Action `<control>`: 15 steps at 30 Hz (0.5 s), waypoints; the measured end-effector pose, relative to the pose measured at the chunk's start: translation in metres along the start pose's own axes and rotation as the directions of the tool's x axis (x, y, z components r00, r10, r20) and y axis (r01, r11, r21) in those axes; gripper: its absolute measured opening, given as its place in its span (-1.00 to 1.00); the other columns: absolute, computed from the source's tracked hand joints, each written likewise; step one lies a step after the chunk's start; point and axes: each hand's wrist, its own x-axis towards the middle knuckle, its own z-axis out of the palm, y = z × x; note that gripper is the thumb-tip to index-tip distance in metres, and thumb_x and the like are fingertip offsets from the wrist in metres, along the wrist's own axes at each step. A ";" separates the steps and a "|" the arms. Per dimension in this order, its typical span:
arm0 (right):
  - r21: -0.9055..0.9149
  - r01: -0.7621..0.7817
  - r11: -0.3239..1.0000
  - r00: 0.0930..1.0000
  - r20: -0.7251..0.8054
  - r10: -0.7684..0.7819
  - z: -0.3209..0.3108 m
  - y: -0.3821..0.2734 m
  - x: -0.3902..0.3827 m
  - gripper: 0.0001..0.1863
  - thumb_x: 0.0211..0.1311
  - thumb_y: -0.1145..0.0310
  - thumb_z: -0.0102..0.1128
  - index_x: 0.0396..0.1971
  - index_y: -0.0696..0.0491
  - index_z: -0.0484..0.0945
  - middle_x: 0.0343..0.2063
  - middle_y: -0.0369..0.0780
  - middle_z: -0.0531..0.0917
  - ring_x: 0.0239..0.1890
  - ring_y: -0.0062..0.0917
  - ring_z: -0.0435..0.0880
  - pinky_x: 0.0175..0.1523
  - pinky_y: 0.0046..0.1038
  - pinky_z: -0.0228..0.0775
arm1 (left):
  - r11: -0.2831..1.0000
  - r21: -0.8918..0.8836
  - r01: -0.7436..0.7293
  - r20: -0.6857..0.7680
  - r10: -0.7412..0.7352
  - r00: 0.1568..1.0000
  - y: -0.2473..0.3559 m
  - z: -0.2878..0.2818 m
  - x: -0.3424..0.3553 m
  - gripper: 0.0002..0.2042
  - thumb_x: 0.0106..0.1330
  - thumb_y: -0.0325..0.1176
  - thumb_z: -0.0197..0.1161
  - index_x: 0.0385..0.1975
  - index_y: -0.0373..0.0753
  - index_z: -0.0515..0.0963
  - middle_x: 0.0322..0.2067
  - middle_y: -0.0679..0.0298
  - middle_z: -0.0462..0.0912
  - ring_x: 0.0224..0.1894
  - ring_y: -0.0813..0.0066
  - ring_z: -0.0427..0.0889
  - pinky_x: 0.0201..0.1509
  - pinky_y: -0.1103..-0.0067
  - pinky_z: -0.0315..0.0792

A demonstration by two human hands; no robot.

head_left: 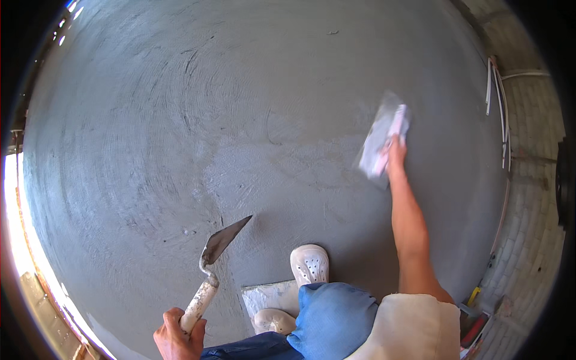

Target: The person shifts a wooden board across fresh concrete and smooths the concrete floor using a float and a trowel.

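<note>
At the lower left my left hand (180, 336) is wrapped round the pale, spattered handle of a pointing trowel (223, 243). Its dark pointed blade is tilted up to the right, over the grey floor. My right arm stretches far out to the right, and my right hand (393, 155) grips the light handle of a rectangular finishing trowel (379, 139). That flat blade lies on or just over the wet-looking grey cement (288, 162); motion blurs its edges. Swirled trowel marks cover the left side, while the surface near my right hand looks smoother.
One pale clog (310, 264) rests beside a whitish board (264, 295); the other clog (274, 322) is on it. A brick wall (522, 228) with hanging white cables (503, 114) runs along the right. Tools, among them a yellow-handled one (474, 296), lie at the lower right.
</note>
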 end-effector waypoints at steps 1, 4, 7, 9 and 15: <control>0.074 0.050 0.996 0.996 -0.076 -0.045 0.008 -0.007 0.039 -0.83 0.37 0.29 -0.06 -0.27 0.07 0.40 -0.63 -0.29 0.44 -0.75 -0.58 0.38 -0.64 -0.37 0.39 | 1.000 -0.008 0.007 -0.004 -0.007 1.000 -0.001 0.002 -0.001 -0.64 0.15 -0.23 0.41 -0.20 -0.21 0.40 -0.45 0.06 0.58 -0.47 -0.06 0.60 -0.47 0.25 0.45; 0.323 0.006 0.946 0.986 -0.162 0.049 0.073 -0.035 0.109 -0.82 0.31 0.37 -0.14 -0.18 0.12 0.34 -0.52 -0.21 0.48 -0.61 -0.47 0.50 -0.49 -0.23 0.49 | 0.986 0.019 0.165 0.003 -0.166 0.986 0.003 0.003 -0.009 -0.64 0.15 -0.23 0.41 -0.19 -0.20 0.40 -0.46 0.06 0.57 -0.45 -0.06 0.60 -0.46 0.24 0.45; 0.413 0.043 0.910 0.962 -0.263 0.073 0.149 -0.073 0.153 -0.76 0.27 0.38 -0.16 -0.12 0.15 0.29 -0.45 -0.16 0.51 -0.50 -0.34 0.57 -0.28 -0.17 0.55 | 0.982 0.105 0.157 -0.053 -0.152 0.987 0.003 0.000 -0.016 -0.60 0.14 -0.21 0.42 -0.19 -0.18 0.34 -0.44 0.11 0.61 -0.51 0.07 0.61 -0.52 0.33 0.46; 0.380 -0.031 0.924 1.000 0.013 0.028 0.202 -0.086 0.144 -0.74 0.31 0.37 -0.15 -0.08 0.18 0.26 -0.44 -0.13 0.49 -0.45 -0.32 0.56 -0.24 -0.14 0.55 | 0.974 0.085 0.211 -0.124 -0.200 0.972 0.011 0.004 -0.017 -0.60 0.03 -0.31 0.44 -0.24 -0.23 0.35 -0.48 0.13 0.57 -0.53 0.09 0.59 -0.47 0.33 0.44; -0.050 0.183 0.982 0.747 0.657 -0.106 0.379 -0.123 0.021 -0.56 0.34 0.15 0.05 0.09 0.13 0.40 -0.35 -0.17 0.56 -0.48 -0.56 0.50 -0.43 -0.43 0.50 | 0.986 0.069 0.149 -0.151 -0.138 0.979 0.034 0.000 -0.005 -0.56 -0.06 -0.40 0.46 -0.26 -0.26 0.32 -0.53 0.12 0.53 -0.57 0.09 0.58 -0.49 0.35 0.42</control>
